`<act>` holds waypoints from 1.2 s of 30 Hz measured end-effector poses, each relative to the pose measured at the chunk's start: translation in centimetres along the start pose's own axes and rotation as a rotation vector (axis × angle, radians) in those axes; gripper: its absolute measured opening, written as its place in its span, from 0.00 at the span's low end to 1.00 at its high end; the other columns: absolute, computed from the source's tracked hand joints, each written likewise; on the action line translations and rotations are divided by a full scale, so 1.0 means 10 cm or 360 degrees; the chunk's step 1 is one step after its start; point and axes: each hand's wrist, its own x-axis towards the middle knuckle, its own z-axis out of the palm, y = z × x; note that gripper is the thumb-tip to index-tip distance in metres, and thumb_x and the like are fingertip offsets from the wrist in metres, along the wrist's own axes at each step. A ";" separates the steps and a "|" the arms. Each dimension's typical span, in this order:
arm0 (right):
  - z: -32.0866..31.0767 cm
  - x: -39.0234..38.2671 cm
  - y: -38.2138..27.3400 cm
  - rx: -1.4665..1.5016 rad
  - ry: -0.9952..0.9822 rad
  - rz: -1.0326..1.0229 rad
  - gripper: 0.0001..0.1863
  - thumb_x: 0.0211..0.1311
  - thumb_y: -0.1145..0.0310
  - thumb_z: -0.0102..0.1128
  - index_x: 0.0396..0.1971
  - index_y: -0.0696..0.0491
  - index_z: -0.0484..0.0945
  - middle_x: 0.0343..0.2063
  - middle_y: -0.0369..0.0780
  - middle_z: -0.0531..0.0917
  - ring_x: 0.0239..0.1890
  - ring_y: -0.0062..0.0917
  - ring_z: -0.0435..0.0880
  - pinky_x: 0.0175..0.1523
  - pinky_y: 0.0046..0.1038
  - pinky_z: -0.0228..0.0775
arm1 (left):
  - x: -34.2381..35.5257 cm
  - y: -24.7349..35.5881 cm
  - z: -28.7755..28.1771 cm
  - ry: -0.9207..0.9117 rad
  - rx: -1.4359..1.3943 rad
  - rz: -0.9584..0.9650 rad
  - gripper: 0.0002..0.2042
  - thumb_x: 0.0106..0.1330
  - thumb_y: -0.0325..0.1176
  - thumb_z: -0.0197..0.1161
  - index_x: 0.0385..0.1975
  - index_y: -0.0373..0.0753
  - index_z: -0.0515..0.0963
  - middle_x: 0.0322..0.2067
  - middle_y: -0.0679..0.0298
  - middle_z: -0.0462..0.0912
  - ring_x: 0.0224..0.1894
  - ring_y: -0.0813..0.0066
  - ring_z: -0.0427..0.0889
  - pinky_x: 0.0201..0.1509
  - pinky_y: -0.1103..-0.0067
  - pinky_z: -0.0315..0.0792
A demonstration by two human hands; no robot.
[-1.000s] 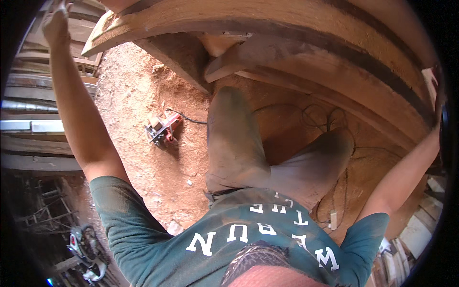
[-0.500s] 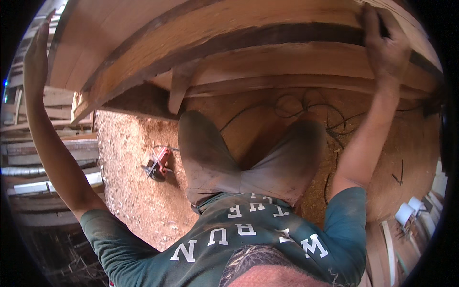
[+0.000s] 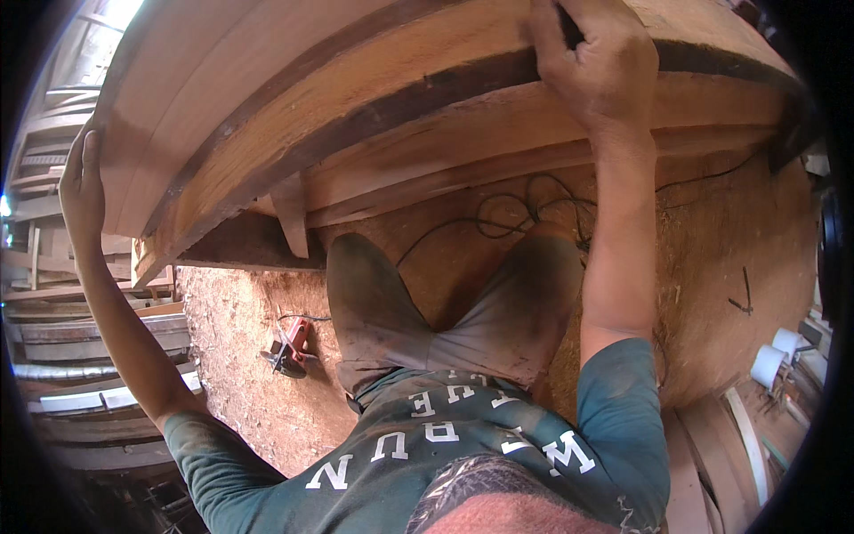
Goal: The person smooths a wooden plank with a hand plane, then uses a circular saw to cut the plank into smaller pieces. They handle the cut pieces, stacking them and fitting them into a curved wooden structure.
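A large wooden piece of furniture or framework, which I cannot name more exactly, spans the upper view, with a smooth wooden panel [image 3: 169,116] at its left. Across its front runs a thick curved wooden beam [image 3: 391,76] with a dark lower face. My right hand [image 3: 605,67] is closed over the beam near the top middle, thumb and fingers bent around its edge. At the panel's left edge, my left hand [image 3: 84,187] rests with fingers stretched upward along the wood. Part of its palm is hidden. Beneath the beam a short wooden bracket [image 3: 290,214] points down.
On the sawdust-covered floor [image 3: 249,400] lies a red and black corded power tool [image 3: 292,347], left of my knees. A black cable [image 3: 498,218] loops below the beam. Stacked boards [image 3: 98,334] line the left side. White cylinders [image 3: 769,365] and wood pieces [image 3: 725,454] lie at the right.
My right hand has moved left along the curved beam. The left hand has come against the panel's edge. The wooden piece sits slightly lower in view on the left.
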 end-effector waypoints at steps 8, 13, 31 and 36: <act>0.00 -0.03 0.04 0.0059 0.0154 -0.0053 0.08 0.52 0.73 0.66 0.19 0.56 0.76 0.19 0.45 0.77 0.27 0.43 0.80 0.35 0.41 0.71 | 0.12 -0.09 -0.03 -0.0013 -0.0061 -0.0079 0.28 0.81 0.52 0.51 0.66 0.35 0.76 0.63 0.52 0.80 0.68 0.63 0.75 0.72 0.71 0.66; 0.02 -0.05 0.05 0.0085 0.0127 -0.0056 0.09 0.54 0.74 0.64 0.19 0.56 0.74 0.20 0.46 0.77 0.27 0.44 0.79 0.35 0.42 0.70 | 0.29 -0.10 -0.16 -0.0015 0.0024 0.0069 0.31 0.82 0.55 0.45 0.69 0.35 0.72 0.69 0.49 0.73 0.74 0.62 0.67 0.77 0.70 0.58; 0.07 -0.17 0.21 -0.0031 -0.0225 0.0007 0.09 0.70 0.67 0.65 0.33 0.56 0.87 0.28 0.40 0.88 0.30 0.24 0.87 0.38 0.26 0.76 | 0.27 -0.13 -0.16 -0.0585 -0.0339 -0.0294 0.31 0.82 0.54 0.46 0.73 0.36 0.67 0.72 0.53 0.69 0.74 0.62 0.65 0.76 0.71 0.57; 0.09 -0.20 0.13 0.0031 -0.0225 0.0128 0.09 0.70 0.69 0.63 0.29 0.56 0.84 0.26 0.41 0.85 0.28 0.27 0.84 0.37 0.29 0.75 | 0.24 -0.52 -0.15 -0.0309 -0.0350 -0.0289 0.31 0.82 0.54 0.48 0.73 0.35 0.66 0.72 0.55 0.69 0.73 0.62 0.66 0.75 0.72 0.58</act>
